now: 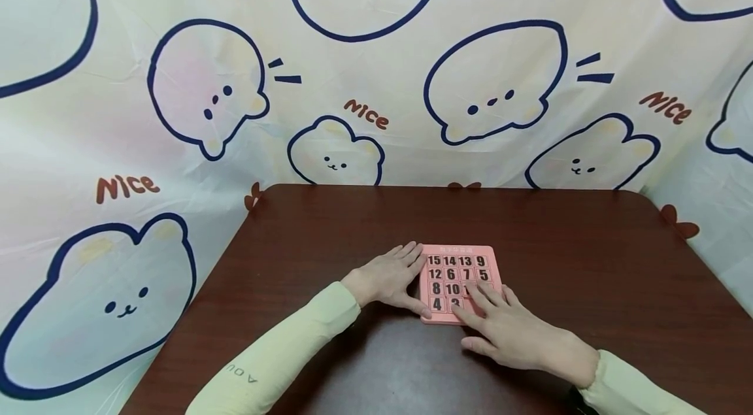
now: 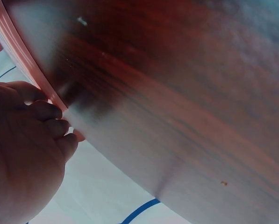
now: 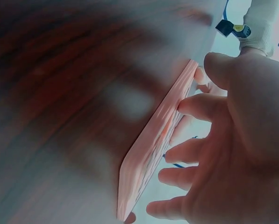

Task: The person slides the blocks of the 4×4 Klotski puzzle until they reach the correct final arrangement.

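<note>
Board (image 1: 458,282) lies flat in front of me, pink with bold dark numbers, toward the near half of the dark brown table (image 1: 353,222). Top row reads 15, 14, 13, 9; right below it come 12, 6, 7, 5; then 8 and 10, and down at the bottom 4, with a partly covered 3. Left hand (image 1: 385,278) is on the left side of it: my fingers stretch forward along that edge near the upper corner, my thumb stands well apart from them, down by the lower left corner, and nothing is clamped. Right hand (image 1: 508,333) comes in over the lower right, fingers spread and apart, index tip partly over the 3, middle finger over the tile beside the 10, and whatever that tile says is hidden from me. My right thumb hangs out below the near edge, clear of the pink. In the right wrist view, my index fingertip looks to be against the board, the other fingers fanned out beside it. Pale yellow-green sleeves (image 1: 282,349) cover both my forearms, and behind the table hangs a cartoon-printed cloth (image 1: 406,68).
</note>
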Action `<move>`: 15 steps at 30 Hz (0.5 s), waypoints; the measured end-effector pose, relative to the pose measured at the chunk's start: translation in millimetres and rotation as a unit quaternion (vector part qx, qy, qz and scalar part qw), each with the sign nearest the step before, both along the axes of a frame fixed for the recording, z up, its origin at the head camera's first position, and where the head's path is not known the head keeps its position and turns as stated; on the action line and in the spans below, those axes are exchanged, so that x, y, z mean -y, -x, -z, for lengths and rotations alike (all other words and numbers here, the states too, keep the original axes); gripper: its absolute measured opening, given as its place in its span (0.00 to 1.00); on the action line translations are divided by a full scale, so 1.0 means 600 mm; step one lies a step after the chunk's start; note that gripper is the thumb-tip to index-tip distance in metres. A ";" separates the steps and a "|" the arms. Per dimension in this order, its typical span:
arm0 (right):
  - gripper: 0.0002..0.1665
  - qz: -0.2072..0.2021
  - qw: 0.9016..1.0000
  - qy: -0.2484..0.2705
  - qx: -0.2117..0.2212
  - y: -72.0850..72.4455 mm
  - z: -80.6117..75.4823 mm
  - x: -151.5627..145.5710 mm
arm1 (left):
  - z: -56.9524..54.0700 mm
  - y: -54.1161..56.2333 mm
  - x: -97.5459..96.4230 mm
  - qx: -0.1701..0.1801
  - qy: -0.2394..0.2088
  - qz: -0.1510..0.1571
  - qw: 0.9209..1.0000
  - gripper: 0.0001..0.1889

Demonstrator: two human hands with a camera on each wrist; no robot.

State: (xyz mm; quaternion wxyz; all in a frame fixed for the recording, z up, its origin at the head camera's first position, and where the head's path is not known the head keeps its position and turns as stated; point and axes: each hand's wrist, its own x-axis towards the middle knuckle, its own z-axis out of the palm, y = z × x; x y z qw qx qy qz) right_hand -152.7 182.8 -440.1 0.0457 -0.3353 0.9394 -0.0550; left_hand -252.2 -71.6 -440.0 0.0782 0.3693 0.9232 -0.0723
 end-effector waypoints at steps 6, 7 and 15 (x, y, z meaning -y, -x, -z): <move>0.33 0.008 1.000 -0.004 -0.009 -0.003 -0.003 -0.016 | 0.000 0.002 0.001 0.001 0.007 0.004 1.000 0.64; 0.33 0.010 1.000 -0.004 -0.010 -0.003 -0.003 -0.019 | 0.001 0.002 0.000 0.001 0.006 0.003 1.000 0.64; 0.33 0.025 1.000 -0.006 -0.009 -0.009 -0.002 -0.041 | 0.003 0.003 -0.001 0.001 0.005 -0.002 1.000 0.64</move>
